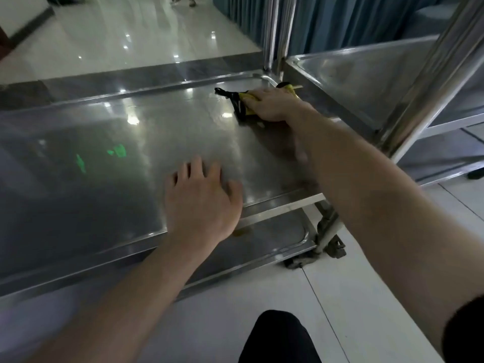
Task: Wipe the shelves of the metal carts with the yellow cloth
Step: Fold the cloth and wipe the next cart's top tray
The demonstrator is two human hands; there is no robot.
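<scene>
A shiny metal cart shelf fills the middle of the head view. My right hand presses the yellow cloth flat on the shelf near its far right corner; the cloth's black edge sticks out to the left of the fingers. My left hand rests palm down on the shelf near its front rim, fingers spread, holding nothing. A lower shelf of the same cart shows under the front rim.
A second metal cart stands against the right side, its upright post close to my right forearm. Chrome posts rise at the far corner. Blue curtains hang behind. White tiled floor lies around; my dark knee is below.
</scene>
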